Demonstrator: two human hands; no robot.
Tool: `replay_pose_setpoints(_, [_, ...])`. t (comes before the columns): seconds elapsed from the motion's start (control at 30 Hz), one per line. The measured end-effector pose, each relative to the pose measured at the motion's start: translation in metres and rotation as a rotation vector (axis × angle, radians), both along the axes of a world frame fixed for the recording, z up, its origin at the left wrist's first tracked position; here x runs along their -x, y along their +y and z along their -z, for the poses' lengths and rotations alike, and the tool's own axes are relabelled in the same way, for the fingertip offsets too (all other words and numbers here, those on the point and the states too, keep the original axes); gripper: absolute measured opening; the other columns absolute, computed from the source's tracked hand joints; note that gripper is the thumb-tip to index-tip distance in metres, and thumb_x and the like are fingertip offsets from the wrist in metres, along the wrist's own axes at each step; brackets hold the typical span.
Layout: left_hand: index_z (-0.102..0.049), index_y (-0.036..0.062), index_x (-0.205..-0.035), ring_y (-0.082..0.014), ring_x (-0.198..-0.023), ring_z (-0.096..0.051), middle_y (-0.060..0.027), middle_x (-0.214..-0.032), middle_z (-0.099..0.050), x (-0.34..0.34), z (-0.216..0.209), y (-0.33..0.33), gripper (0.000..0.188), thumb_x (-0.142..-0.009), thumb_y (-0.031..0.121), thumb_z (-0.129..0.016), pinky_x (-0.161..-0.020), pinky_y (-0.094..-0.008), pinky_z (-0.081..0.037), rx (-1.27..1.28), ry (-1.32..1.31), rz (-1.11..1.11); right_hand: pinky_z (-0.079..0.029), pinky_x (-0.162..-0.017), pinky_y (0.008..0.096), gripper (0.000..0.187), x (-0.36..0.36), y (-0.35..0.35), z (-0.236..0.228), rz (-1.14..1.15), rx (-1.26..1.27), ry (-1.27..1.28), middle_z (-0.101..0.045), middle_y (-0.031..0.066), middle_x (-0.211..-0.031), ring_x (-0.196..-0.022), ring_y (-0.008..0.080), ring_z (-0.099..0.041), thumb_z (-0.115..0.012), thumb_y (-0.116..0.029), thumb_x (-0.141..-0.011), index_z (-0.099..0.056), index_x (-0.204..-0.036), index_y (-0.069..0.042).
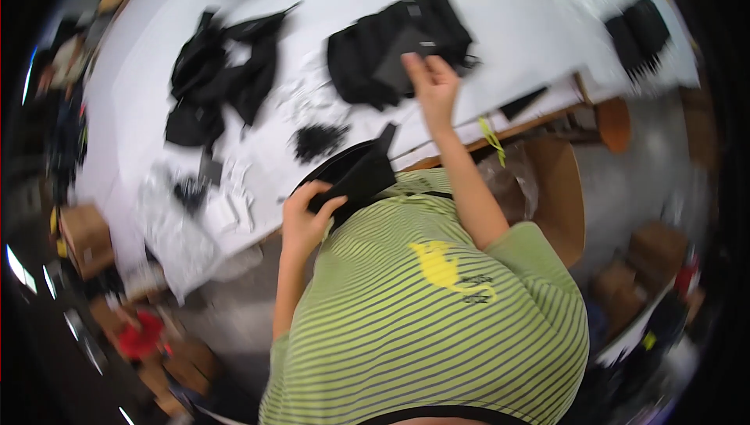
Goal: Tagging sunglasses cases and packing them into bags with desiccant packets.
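My left hand point(306, 210) is closed on the edge of a black fabric piece point(361, 179), its kind unclear, which bulges open against my front with a strap-like end pointing up. Out over the table, my right hand point(435, 89) has thumb and fingers pinched together at a dark grey card point(397, 56); motion smears the fingertips. Behind that card lies a row of black folded fabric items point(355, 54) on the white table point(500, 42). Between my hands and the row sits a small heap of black bits point(319, 142), beside scattered white pieces point(308, 97).
Loose black garments point(226, 73) lie to the left on the table. Clear plastic bags point(176, 226) slump over the near left edge, by another dark grey card point(209, 169). More black items point(637, 34) are at the far right. An open cardboard box point(558, 191) stands below the table edge.
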State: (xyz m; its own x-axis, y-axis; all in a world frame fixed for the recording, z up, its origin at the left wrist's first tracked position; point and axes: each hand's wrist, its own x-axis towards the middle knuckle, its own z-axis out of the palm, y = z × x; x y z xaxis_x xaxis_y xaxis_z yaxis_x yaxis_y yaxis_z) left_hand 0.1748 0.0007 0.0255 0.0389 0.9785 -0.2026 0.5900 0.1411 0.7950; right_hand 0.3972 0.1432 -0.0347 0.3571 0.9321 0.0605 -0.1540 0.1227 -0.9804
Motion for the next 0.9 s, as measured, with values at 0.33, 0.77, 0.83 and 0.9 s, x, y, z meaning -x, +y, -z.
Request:
replay_pose_setpoints(0.33, [-0.057,-0.0029,-0.083,-0.0053,-0.062,-0.046,-0.0015,-0.069,-0.054,0.009,0.018,0.011,0.019,-0.077,0.010,-0.069,-0.042,-0.0213,-0.035,0.057,-0.150,0.009,-0.019,-0.042,0.0214,0.033,-0.018,-0.025,-0.003,-0.142,0.077,-0.123,-0.033,-0.0076,-0.048,-0.047,-0.0004,-0.026,-0.074,-0.020,-0.077,-0.051,-0.060,-0.004])
replay_pose_setpoints(0.77, [-0.059,0.0005,-0.083,-0.0317,-0.069,-0.056,-0.0138,-0.074,-0.059,0.001,0.002,0.006,0.022,-0.072,0.016,-0.071,-0.064,-0.0345,-0.045,-0.089,0.103,-0.005,-0.021,-0.046,0.0197,0.027,-0.022,-0.015,-0.007,-0.159,0.037,-0.001,-0.040,-0.0096,-0.057,-0.053,-0.0006,-0.030,-0.070,-0.010,-0.080,-0.052,-0.061,-0.005])
replay_pose_setpoints(0.83, [-0.060,0.0023,-0.084,-0.0312,-0.076,-0.057,-0.0135,-0.080,-0.059,0.003,-0.006,0.001,0.024,-0.072,0.019,-0.071,-0.067,-0.0364,-0.045,-0.055,0.024,0.007,-0.048,-0.066,0.0199,0.009,-0.023,-0.018,-0.003,-0.097,0.017,0.021,-0.066,0.0063,-0.079,-0.070,0.0086,-0.060,-0.065,-0.006,-0.083,-0.063,-0.076,0.000])
replay_pose_setpoints(0.9, [-0.060,0.0025,-0.086,-0.0309,-0.081,-0.058,-0.0130,-0.088,-0.060,0.010,-0.012,-0.001,0.025,-0.072,0.020,-0.070,-0.072,-0.0379,-0.045,-0.086,0.027,0.118,-0.050,-0.074,0.0232,0.008,-0.039,-0.017,0.007,-0.157,-0.027,-0.110,-0.067,0.0106,-0.086,-0.079,0.0127,-0.063,-0.061,-0.004,-0.085,-0.065,-0.084,0.003])
